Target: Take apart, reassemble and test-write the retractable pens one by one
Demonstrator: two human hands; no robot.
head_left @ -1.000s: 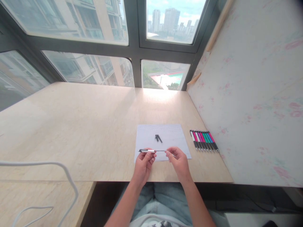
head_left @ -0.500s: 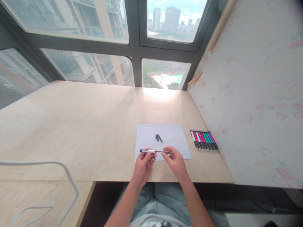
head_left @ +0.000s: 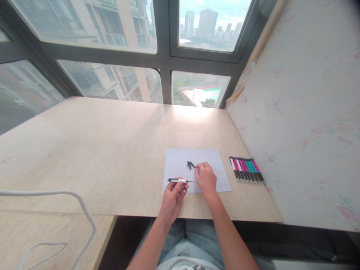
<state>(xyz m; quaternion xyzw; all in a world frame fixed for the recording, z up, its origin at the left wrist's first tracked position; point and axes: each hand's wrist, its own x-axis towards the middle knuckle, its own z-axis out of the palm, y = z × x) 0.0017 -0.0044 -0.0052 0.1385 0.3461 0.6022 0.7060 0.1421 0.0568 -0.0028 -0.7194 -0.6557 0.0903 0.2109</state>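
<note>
My left hand (head_left: 174, 195) is closed on a white pen body (head_left: 177, 180) held level above the near edge of a white paper sheet (head_left: 219, 180), with a thin refill sticking out to the right. My right hand (head_left: 206, 177) reaches forward over the sheet, its fingertips at two small black pen parts (head_left: 190, 164) lying on the paper. Whether those fingers grip a part is hidden.
A row of several pens (head_left: 246, 169) with pink, green and white barrels lies to the right of the sheet, near a pale floral wall panel (head_left: 303, 112). The wooden desk (head_left: 107, 150) runs back to large windows. A white cable (head_left: 70, 210) loops at the lower left.
My right hand has let go of the refill's right end and moved forward to the black parts on the paper. My left hand keeps hold of the pen body.
</note>
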